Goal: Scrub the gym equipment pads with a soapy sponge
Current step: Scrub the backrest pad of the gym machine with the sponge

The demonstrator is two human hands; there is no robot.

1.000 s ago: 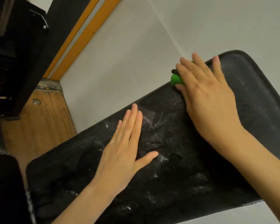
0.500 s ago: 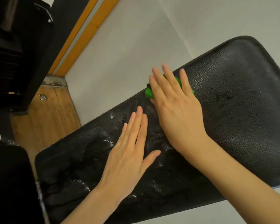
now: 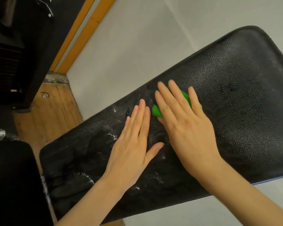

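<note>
Right hand (image 3: 185, 126) flat over the green sponge (image 3: 157, 110), fingers straight, pressing it onto the black pad (image 3: 235, 98) near its far edge; left hand (image 3: 134, 144) just beside, released, palm and straight fingers resting on the wet, sudsy surface; wooden floor (image 3: 52, 111) and grey wall (image 3: 129, 46) beyond.

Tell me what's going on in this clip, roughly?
A person is scrubbing a black textured gym pad. The right hand presses a green sponge flat against the pad with straight fingers, near the pad's far edge. The left hand lies flat on the pad just beside it, apparently steadying it. White suds streak the pad's nearer, left part; the far right part shows little foam.
</note>
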